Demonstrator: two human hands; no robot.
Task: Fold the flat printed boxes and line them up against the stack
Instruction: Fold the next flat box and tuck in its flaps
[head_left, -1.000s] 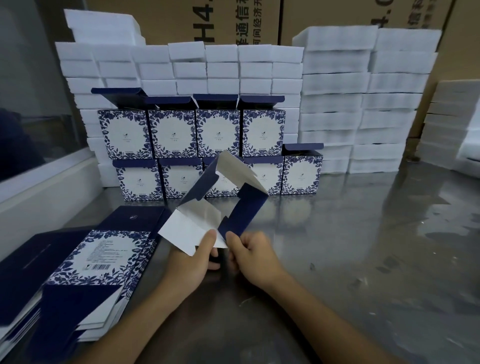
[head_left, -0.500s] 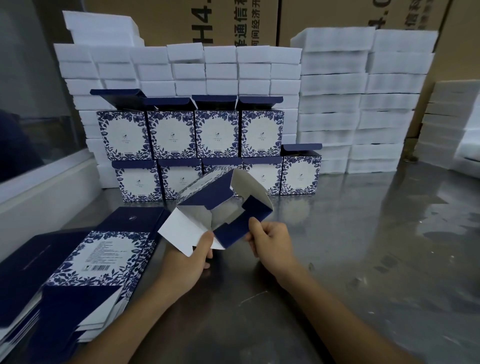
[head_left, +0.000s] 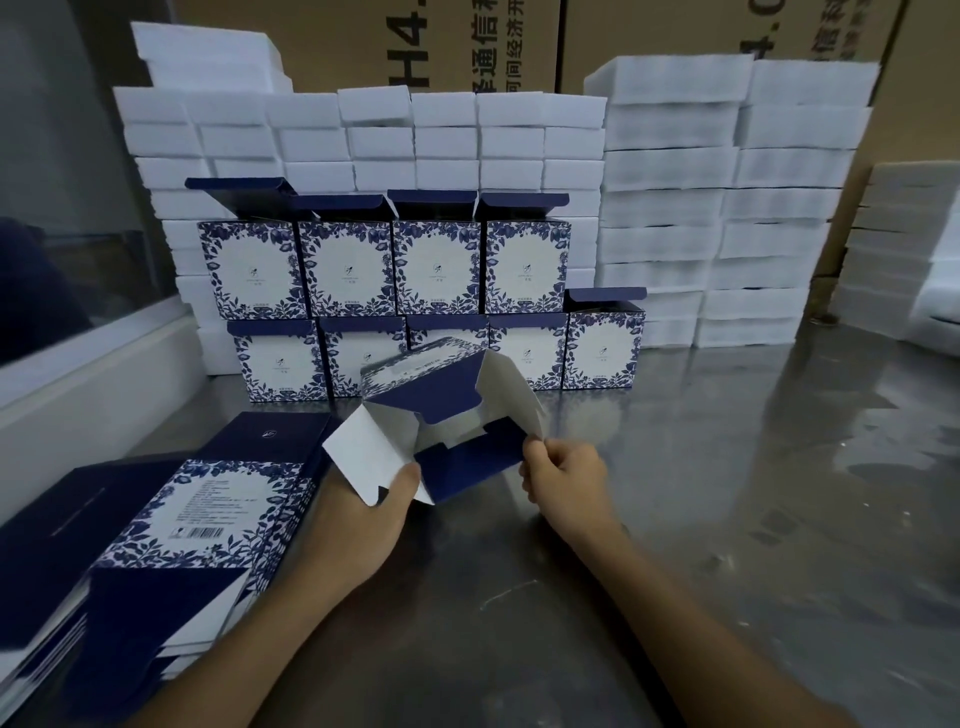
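I hold a half-formed blue-and-white floral box (head_left: 421, 387) above the metal table, its open end with loose flaps facing me. My left hand (head_left: 358, 512) grips its left side, thumb on a white flap. My right hand (head_left: 563, 475) pinches the right white flap at its lower edge. Behind it, folded boxes (head_left: 436, 267) stand in two rows against the stack of white foam blocks (head_left: 467, 137), lids up. The rightmost folded box (head_left: 602, 348) ends the lower row. A pile of flat printed boxes (head_left: 202, 512) lies at my left.
The steel table (head_left: 753, 519) stretches to the right, shiny with reflections. Taller foam stacks (head_left: 727, 208) rise at the back right and more foam (head_left: 904, 249) at the far right. Brown cartons (head_left: 426, 47) stand behind. A white ledge and window (head_left: 78, 364) border the left.
The flat box has opened into a square tube and dropped lower. My right hand has moved from the dark bottom flap out to the right white flap.
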